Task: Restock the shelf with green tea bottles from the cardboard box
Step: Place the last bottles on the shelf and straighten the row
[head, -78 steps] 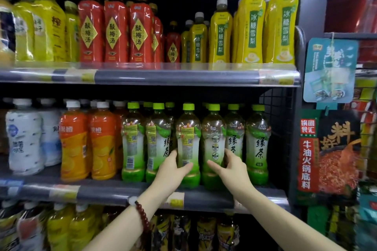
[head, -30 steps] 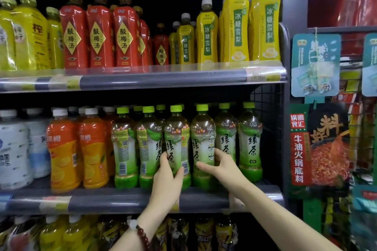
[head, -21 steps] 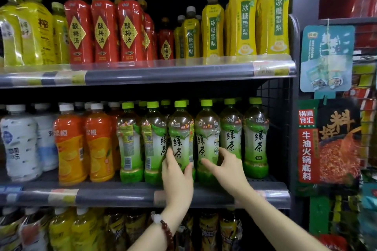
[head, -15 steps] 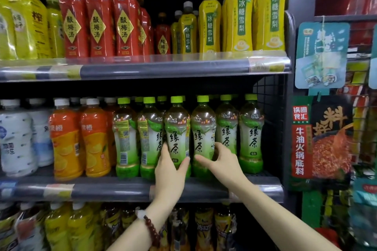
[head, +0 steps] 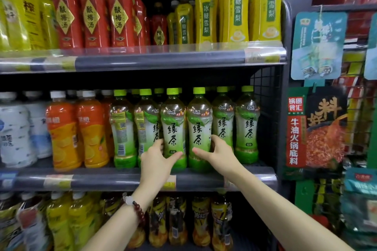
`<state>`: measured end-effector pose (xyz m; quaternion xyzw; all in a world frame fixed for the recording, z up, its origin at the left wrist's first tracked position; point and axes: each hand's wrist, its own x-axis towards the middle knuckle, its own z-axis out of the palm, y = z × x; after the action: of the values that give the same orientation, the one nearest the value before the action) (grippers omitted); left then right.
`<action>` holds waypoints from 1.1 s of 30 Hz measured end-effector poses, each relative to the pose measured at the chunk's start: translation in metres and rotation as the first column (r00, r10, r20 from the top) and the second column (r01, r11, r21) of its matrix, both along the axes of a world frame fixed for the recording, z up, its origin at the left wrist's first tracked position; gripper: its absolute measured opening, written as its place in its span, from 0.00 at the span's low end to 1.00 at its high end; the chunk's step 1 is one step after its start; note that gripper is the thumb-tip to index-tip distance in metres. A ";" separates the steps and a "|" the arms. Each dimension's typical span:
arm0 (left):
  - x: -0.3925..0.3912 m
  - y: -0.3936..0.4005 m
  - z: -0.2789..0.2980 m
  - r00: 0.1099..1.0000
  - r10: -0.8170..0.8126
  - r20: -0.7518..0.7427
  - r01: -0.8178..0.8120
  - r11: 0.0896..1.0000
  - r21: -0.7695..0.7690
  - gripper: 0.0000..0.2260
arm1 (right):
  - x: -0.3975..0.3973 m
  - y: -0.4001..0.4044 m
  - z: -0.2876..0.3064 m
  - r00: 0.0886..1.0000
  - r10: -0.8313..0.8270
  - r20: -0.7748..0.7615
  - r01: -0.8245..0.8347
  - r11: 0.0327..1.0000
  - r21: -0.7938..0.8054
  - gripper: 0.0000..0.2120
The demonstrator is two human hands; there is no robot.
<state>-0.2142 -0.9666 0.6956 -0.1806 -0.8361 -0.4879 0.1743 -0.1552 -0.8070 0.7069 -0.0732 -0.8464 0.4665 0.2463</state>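
Head cam: our L hand point(head: 157, 161) grips 1 green tea bottle point(head: 173, 128), R hand point(head: 219, 152) grips its neighbour point(head: 199, 128), both upright on shelf point(head: 102, 179).

grey metal shelving point(head: 155, 61) with a wire mesh side panel point(head: 265, 91), dark behind.

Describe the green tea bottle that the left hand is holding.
The green tea bottle is clear plastic with a light green cap, a white-and-green label with dark characters facing out, and a green base. It stands upright in the middle shelf's front row. The left hand grips its lower part, thumb across the front.
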 end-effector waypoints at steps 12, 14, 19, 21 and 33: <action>0.010 -0.012 0.006 0.996 -0.022 -0.091 0.015 0.997 -0.072 0.25 | 0.012 -0.020 0.001 0.965 -0.255 -0.053 0.259 0.912 0.319 0.25; 0.008 -0.019 0.006 0.989 -0.037 -0.144 0.013 0.986 -0.168 0.23 | 0.017 -0.026 0.000 0.944 -0.328 -0.032 0.305 0.832 0.464 0.22; -0.009 -0.050 0.005 0.964 -0.134 -0.230 0.071 0.962 -0.262 0.18 | 0.026 -0.050 0.004 0.858 -0.503 -0.100 0.427 0.593 0.682 0.17; -0.019 -0.066 0.005 0.949 -0.187 -0.254 0.121 0.960 -0.254 0.17 | 0.027 -0.066 0.006 0.827 -0.546 -0.137 0.463 0.521 0.718 0.14; -0.074 -0.155 0.012 0.929 -0.247 -0.275 0.182 0.953 -0.241 0.16 | -0.014 -0.166 0.018 0.918 -0.384 -0.104 0.366 0.714 0.596 0.20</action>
<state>-0.2884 -1.1216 0.7076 -0.3611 -0.8218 -0.3789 0.2251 -0.1688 -0.9733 0.7245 -0.1671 -0.9209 0.1108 0.3342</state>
